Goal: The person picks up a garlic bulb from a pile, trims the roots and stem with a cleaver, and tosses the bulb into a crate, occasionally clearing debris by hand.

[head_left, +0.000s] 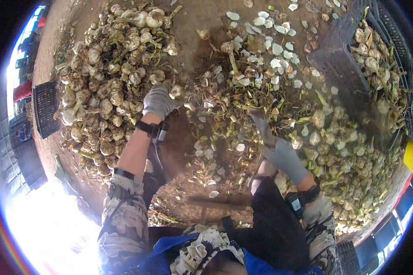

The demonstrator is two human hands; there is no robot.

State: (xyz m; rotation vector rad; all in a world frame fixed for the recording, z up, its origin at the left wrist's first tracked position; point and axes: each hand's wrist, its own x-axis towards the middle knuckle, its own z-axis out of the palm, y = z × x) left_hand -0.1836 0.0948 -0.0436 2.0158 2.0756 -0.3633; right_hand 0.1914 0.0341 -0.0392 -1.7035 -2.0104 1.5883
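My left hand (160,103), in a grey knit glove, is closed on a garlic bulb (175,91) at the right edge of the left pile of garlic (98,105). Those piled bulbs still carry roots and bits of stem. My right hand (285,159), gloved as well, is wrapped round a knife (261,127) whose broad blade points up and to the left. Below the blade lie cut stems and trimmings (229,107). Beside my right hand spreads a second pile of garlic (348,156). Its bulbs are partly blurred.
Pale garlic skins (276,49) litter the ground ahead. At the upper right, a dark plastic crate (337,59) lies beside more garlic. Another black crate (45,109) stands at the far left. My knees flank the scattered trimmings, and a wooden bar (215,203) lies between them.
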